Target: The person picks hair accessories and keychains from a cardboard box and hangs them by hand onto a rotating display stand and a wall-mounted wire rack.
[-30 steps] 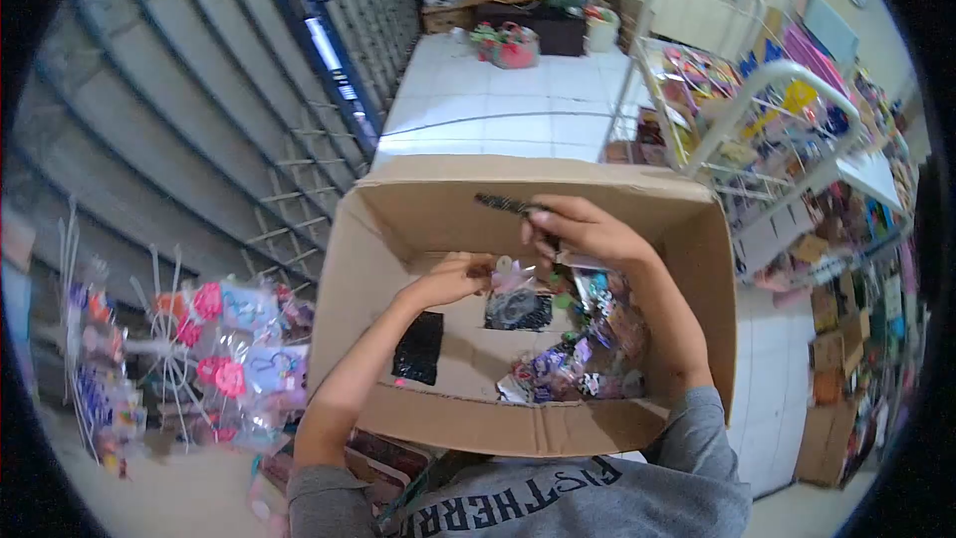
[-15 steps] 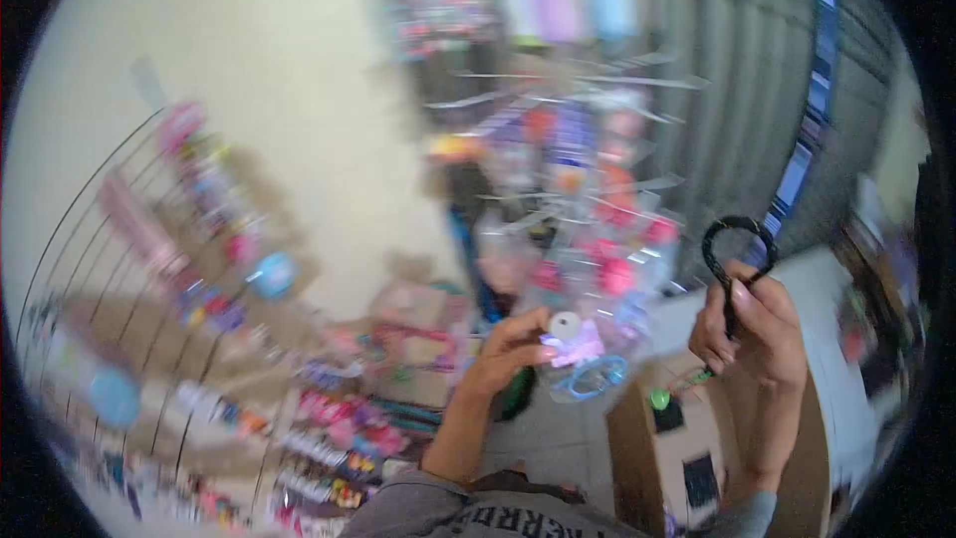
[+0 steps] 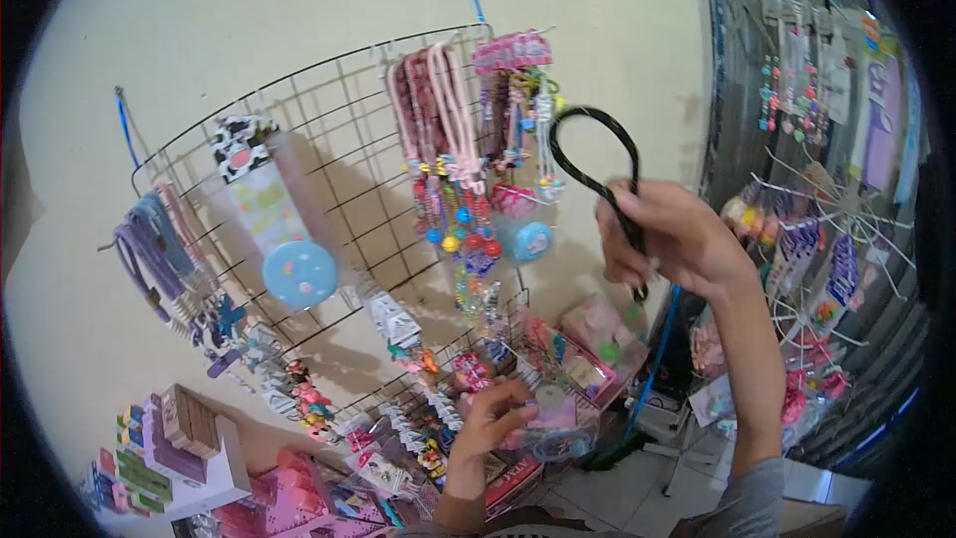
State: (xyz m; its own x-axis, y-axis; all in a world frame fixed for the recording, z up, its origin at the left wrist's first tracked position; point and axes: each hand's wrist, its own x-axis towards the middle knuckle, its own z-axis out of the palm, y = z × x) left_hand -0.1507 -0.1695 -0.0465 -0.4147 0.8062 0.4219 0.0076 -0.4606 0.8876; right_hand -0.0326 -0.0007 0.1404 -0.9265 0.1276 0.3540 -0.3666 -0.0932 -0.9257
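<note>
My right hand (image 3: 682, 239) is closed around a black cord strap (image 3: 629, 144), whose loop stands up above my fingers. Below the fist, the strap's lower end is hard to make out. Behind it hang beaded cord straps (image 3: 443, 110) in pink and dark red on a wire grid. Lower down, my left hand (image 3: 488, 428) pinches a clear plastic packet (image 3: 563, 438) with a purple card and a light-blue ring-shaped item inside. Blur hides the packet's details.
A black wire grid rack (image 3: 344, 100) hangs on the cream wall, carrying a round blue case (image 3: 299, 274) and purple straps (image 3: 159, 239). Boxes (image 3: 189, 438) stand at lower left. On the right, a white-pronged rack (image 3: 846, 209) holds packets beside a grey shutter.
The view has swung left, bringing the wire grid to the middle. My right hand, with the black cord strap, is now in front of it. The left hand still holds the packet.
</note>
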